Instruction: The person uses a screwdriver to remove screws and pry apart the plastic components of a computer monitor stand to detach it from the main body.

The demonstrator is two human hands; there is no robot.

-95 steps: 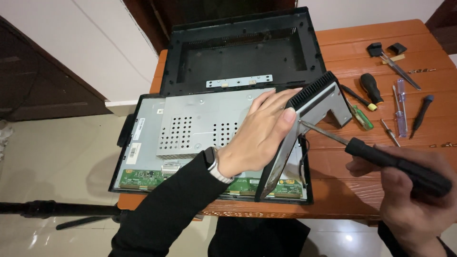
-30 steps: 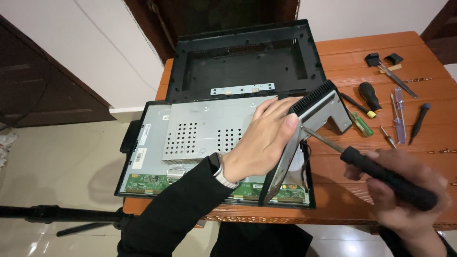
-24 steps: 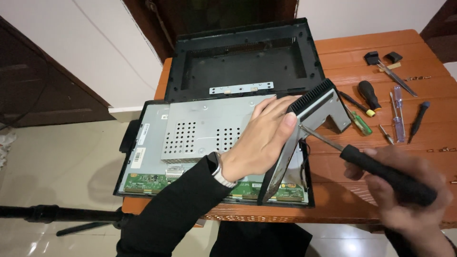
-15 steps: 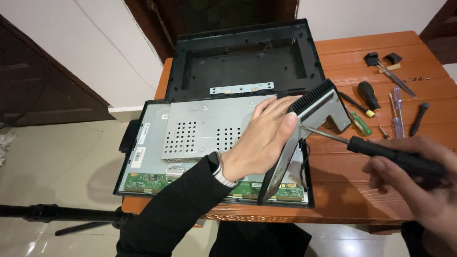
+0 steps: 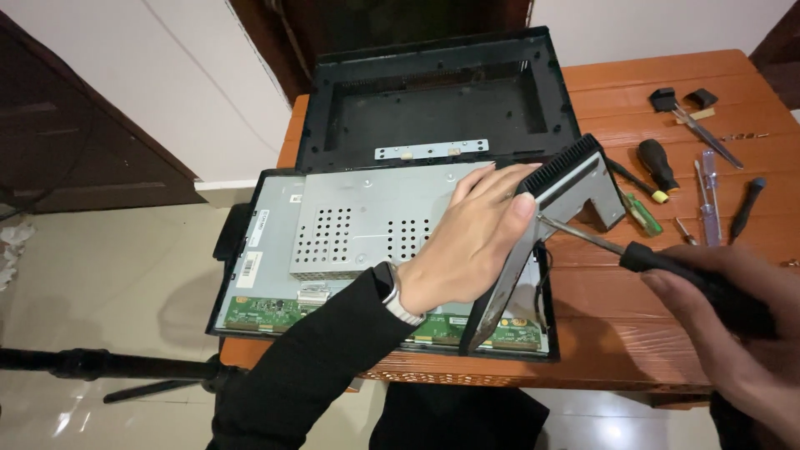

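A disassembled monitor panel lies face down on the wooden table, its perforated metal shield and green circuit strip exposed. My left hand grips a grey metal side bracket with a black vented top and holds it tilted up at the panel's right edge. My right hand is closed around the black handle of a screwdriver. The screwdriver's tip touches the bracket just right of my left fingers.
The monitor's black rear cover lies open side up behind the panel. Several screwdrivers and black bits are scattered at the table's right rear. A black tripod leg crosses the tiled floor on the left.
My right hand has shifted slightly right and up with the screwdriver, its shaft staying against the bracket. My left hand keeps the bracket in the same place.
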